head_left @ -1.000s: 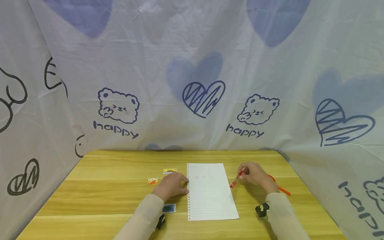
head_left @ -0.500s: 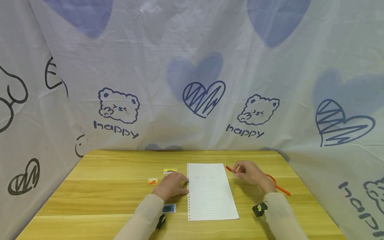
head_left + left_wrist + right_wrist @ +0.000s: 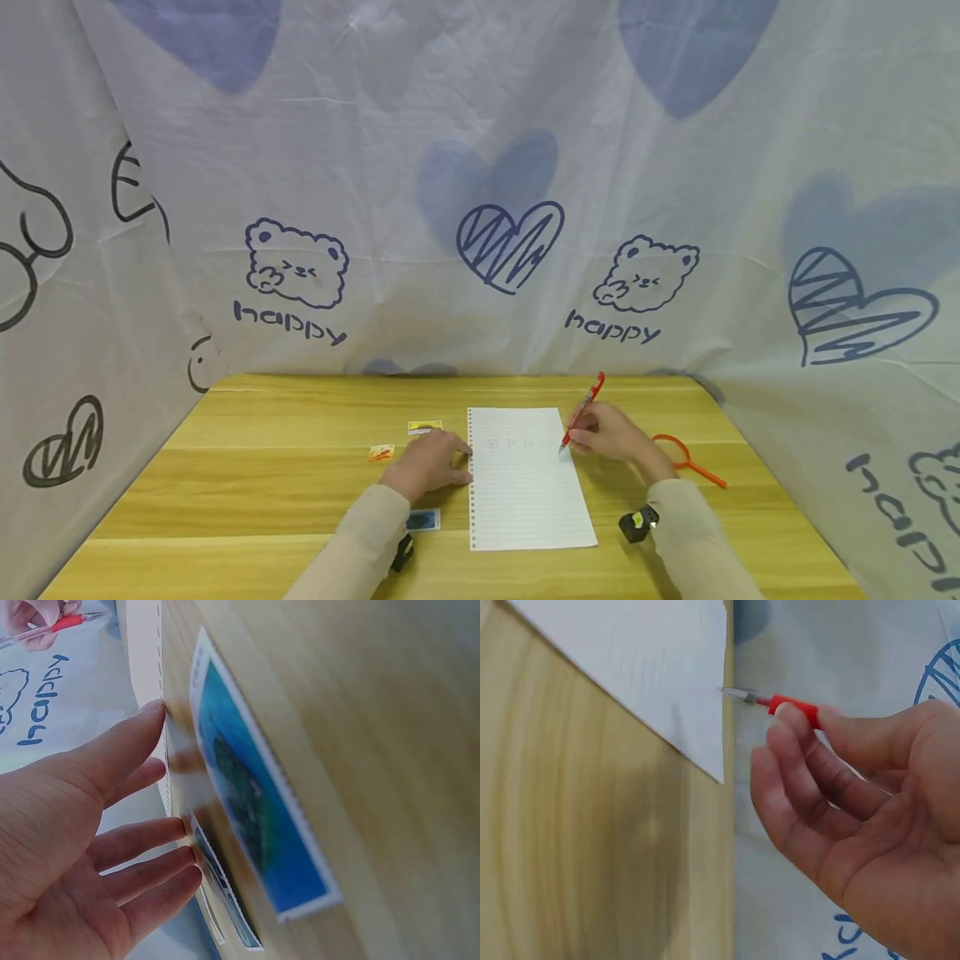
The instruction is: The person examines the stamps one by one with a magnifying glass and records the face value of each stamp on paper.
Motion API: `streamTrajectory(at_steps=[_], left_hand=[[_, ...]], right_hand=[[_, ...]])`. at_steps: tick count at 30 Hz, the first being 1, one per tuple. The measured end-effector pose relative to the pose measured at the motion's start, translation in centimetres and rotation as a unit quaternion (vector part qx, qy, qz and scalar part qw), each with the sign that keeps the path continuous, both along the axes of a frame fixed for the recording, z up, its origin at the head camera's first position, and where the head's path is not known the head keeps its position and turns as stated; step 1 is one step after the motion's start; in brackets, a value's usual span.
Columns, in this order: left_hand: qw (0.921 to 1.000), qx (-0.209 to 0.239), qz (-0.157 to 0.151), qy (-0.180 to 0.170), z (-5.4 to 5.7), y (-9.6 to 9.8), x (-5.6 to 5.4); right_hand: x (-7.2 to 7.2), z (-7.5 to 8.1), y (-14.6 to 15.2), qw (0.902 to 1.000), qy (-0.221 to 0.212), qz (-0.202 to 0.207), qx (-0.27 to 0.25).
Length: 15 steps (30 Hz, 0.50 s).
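Observation:
My right hand [image 3: 606, 432] pinches a red pen [image 3: 793, 709] between thumb and fingers, its metal tip pointing down and left over the right edge of the lined paper [image 3: 525, 500]. The sheet has punched holes along its left side and faint writing near the top. My left hand [image 3: 427, 463] rests at that left side, thumb and fingertips right at the edge, fingers fairly straight in the left wrist view. Close to this hand lies a blue stamp [image 3: 259, 802] with a dark green shape. Beyond its fingers are a yellow stamp [image 3: 425, 427] and an orange-yellow stamp [image 3: 382, 453].
An orange-red loop with a straight handle [image 3: 705, 475] lies right of the right hand, partly behind the wrist. The wooden table [image 3: 225, 500] ends at a hanging cloth [image 3: 405, 333] printed with hearts and bears, which also runs along both sides.
The red pen has been turned in my right hand from lying low to standing upright, tip downward. That hand has moved left to the paper's edge. The left hand has stayed put.

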<state>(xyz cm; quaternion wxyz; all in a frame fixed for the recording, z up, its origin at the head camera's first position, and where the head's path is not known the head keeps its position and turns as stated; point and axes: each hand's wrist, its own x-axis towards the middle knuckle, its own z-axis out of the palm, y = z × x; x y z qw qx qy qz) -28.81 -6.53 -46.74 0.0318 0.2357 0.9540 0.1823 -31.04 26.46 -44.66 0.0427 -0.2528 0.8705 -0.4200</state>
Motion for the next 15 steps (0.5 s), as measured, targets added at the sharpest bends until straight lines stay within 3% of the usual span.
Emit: streamTrajectory(at_steps=[8, 15], left_hand=[[1.0000, 0.003, -0.001, -0.002, 0.0, -0.1, -0.1], [1.0000, 0.007, -0.002, -0.005, -0.1, -0.1, -0.1]], right_hand=[[-0.1, -0.4, -1.9, 0.9928, -0.101, -0.022, -0.061], [-0.3, -1.0, -3.3, 0.9893, -0.124, -0.022, -0.074]])
